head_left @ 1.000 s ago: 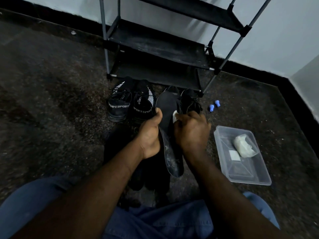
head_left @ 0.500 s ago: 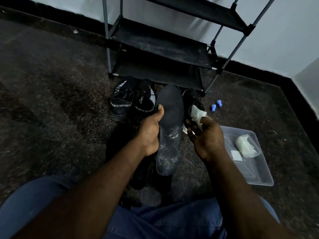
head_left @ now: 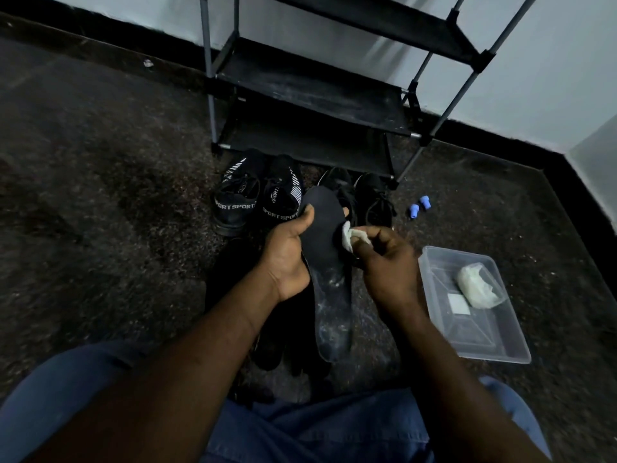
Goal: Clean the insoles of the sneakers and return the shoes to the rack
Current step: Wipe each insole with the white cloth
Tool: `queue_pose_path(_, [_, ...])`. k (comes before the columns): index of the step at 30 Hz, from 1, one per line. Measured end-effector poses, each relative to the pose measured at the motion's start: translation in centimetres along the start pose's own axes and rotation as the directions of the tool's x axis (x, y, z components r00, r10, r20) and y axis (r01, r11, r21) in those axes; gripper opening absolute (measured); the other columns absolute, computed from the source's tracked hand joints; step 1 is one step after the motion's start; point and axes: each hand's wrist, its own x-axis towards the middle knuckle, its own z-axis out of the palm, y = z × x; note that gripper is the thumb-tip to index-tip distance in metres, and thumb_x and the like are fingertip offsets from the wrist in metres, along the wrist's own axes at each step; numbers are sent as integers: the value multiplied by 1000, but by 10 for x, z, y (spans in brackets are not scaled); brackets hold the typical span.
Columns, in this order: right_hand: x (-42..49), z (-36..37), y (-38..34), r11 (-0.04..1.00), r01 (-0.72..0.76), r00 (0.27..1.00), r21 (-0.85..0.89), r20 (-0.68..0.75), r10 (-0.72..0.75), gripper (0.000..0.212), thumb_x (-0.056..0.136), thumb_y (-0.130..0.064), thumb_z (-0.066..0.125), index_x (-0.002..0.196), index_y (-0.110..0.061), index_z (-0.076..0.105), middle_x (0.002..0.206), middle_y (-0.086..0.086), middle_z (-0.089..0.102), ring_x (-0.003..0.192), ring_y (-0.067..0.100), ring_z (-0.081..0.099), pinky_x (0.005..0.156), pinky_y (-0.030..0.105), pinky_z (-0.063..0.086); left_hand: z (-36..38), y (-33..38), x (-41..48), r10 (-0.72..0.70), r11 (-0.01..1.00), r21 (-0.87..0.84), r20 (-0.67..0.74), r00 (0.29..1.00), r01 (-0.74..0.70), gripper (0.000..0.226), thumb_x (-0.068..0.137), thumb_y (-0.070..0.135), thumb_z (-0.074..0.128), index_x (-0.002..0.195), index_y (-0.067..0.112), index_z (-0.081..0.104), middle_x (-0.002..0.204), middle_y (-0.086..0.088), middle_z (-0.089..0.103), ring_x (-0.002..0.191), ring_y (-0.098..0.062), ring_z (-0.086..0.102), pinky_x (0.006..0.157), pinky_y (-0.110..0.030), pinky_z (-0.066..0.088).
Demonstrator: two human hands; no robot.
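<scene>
Dark speckled floor (head_left: 100, 195) before a black rack (head_left: 310, 91): a seated person is holding a wipe (head_left: 354, 237) to an insole (head_left: 329, 295).

The left hand (head_left: 287, 259) is gripping the insole's left edge, thumb curled over its face. The right hand (head_left: 387, 265) is pinching the white wipe at the opposite edge. Two pairs of black sneakers (head_left: 238, 202) are sitting on the floor at the rack's foot, just beyond the hands. A clear tub (head_left: 467, 332) is lying to the right, with two blue caps (head_left: 419, 205) beyond it.
</scene>
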Motion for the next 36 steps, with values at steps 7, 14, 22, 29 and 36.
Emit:
queue_pose_path(7, [-14,8,-10,853,364,882,-373,-157,-445,19,89,-10,67,98,-22,77,97,-11,72,91,8,68,80,30,55,0,-4,3,27,999,-22,-35,999,-27,52,95,25,56,140,0,57,142,-23,58,130,-38,58,114,-47,44])
queue_pose_path(14, [-5,19,-1,743,343,892,-575,-49,-450,19,84,-11,70,100,-18,80,98,2,71,85,20,68,74,18,42,1,-4,1,18,999,26,9,1000,-18,72,67,1,47,137,-12,50,126,-26,61,98,-33,64,81,-37,57])
queue_pose_path(22, [-2,31,-22,725,437,868,-533,38,-495,24,83,-17,63,100,-19,80,94,1,74,84,19,68,74,32,53,6,-9,-2,31,973,229,15,999,-34,56,85,-18,33,125,10,62,93,-8,69,83,-20,64,68,-27,53])
queue_pose_path(29, [17,14,-27,739,350,898,-576,-18,-439,29,81,-24,58,102,-23,78,95,-2,75,87,22,68,76,41,56,12,-9,-8,15,929,366,108,994,-54,93,80,-22,28,149,39,46,101,1,73,73,-6,65,63,-22,51])
queue_pose_path(36, [16,18,-23,764,339,906,-549,-29,-423,33,79,-35,54,100,-25,78,93,-5,75,88,21,67,78,43,54,10,-10,-9,-1,919,392,88,996,-34,84,77,-22,30,142,25,55,86,-3,66,72,-11,58,64,-25,45])
